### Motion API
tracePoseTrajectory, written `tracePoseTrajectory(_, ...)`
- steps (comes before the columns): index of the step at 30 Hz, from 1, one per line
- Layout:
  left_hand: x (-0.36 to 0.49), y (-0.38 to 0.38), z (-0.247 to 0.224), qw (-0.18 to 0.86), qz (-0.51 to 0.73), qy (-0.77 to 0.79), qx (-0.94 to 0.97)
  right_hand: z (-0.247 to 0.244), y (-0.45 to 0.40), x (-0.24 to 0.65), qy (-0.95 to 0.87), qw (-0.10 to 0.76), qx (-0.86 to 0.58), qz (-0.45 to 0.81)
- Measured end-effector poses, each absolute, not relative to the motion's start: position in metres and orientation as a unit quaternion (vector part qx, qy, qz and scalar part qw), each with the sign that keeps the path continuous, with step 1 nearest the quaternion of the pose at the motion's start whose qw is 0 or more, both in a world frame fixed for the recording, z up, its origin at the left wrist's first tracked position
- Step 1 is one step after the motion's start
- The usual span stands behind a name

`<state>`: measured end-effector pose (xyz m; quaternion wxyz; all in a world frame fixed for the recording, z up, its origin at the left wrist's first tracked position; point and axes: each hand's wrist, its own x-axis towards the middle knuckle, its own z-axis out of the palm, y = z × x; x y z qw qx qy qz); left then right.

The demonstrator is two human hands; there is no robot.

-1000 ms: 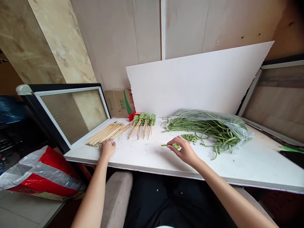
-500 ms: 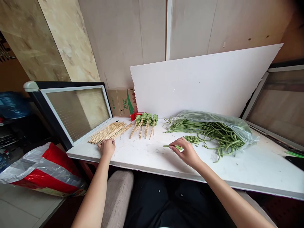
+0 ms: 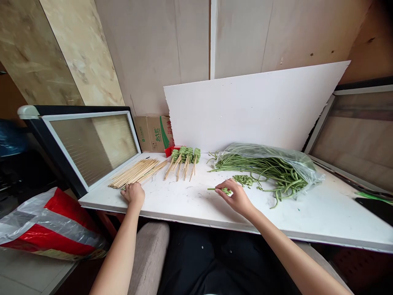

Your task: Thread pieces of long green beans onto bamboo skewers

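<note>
My left hand (image 3: 134,194) rests at the near end of a fanned pile of bamboo skewers (image 3: 133,172), fingers curled in. What its fingertips pinch is hidden. My right hand (image 3: 235,196) is closed on cut pieces of long green bean (image 3: 226,191), one sticking out to the left past the fingertips. Just behind that hand lies a small heap of cut bean pieces (image 3: 243,180). Skewers threaded with bean pieces (image 3: 186,155) are stacked at the back, their bare sticks pointing toward me. Whole long beans (image 3: 260,166) spill from a clear plastic bag (image 3: 302,162) on the right.
The white tabletop (image 3: 184,200) has a cardboard box (image 3: 153,133) at its back left and a white board (image 3: 245,110) standing behind. Framed glass panels (image 3: 95,143) flank both sides. A dark flat object (image 3: 376,211) lies far right; a red-and-silver sack (image 3: 58,221) stands low left.
The view has shifted slightly, so everything sits a little further left. Both hands keep nearly the same places, the left by the skewers and the right still gripping bean pieces.
</note>
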<state>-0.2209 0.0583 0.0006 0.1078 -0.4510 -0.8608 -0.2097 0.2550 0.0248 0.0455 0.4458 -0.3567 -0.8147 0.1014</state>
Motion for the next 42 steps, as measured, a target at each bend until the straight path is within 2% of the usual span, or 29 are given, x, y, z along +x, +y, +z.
tracePoseTrajectory(6, -0.223, 0.055, 0.012, 0.105, -0.246, -0.859, -0.437, 0.041, 0.029, 0.258, -0.805, 0.454, -0.366, 0.111)
tracePoseTrajectory(13, -0.225, 0.062, 0.029, 0.035, -0.314, -0.806, -0.501, 0.039, 0.035, 0.263, -0.752, 0.501, -0.404, 0.143)
tracePoseTrajectory(21, -0.155, 0.065, 0.055, -0.062, -0.398, -0.681, -0.612, 0.035, 0.048, 0.276, -0.663, 0.560, -0.437, 0.235)
tracePoseTrajectory(23, -0.135, 0.061, 0.055, -0.107, -0.395, -0.644, -0.647, 0.036, 0.051, 0.280, -0.637, 0.568, -0.448, 0.269)
tracePoseTrajectory(28, -0.085, 0.045, 0.051, -0.315, -0.333, -0.547, -0.700, 0.034, 0.058, 0.292, -0.569, 0.596, -0.465, 0.324)
tracePoseTrajectory(33, -0.040, 0.027, 0.045, -0.485, -0.293, -0.464, -0.681, 0.032, 0.068, 0.304, -0.465, 0.668, -0.439, 0.381)
tracePoseTrajectory(37, -0.024, 0.020, 0.038, -0.532, -0.280, -0.441, -0.666, 0.035, 0.076, 0.316, -0.399, 0.697, -0.365, 0.472)
tracePoseTrajectory(42, -0.020, 0.018, 0.039, -0.553, -0.258, -0.442, -0.657, 0.036, 0.078, 0.328, -0.373, 0.682, -0.346, 0.526)
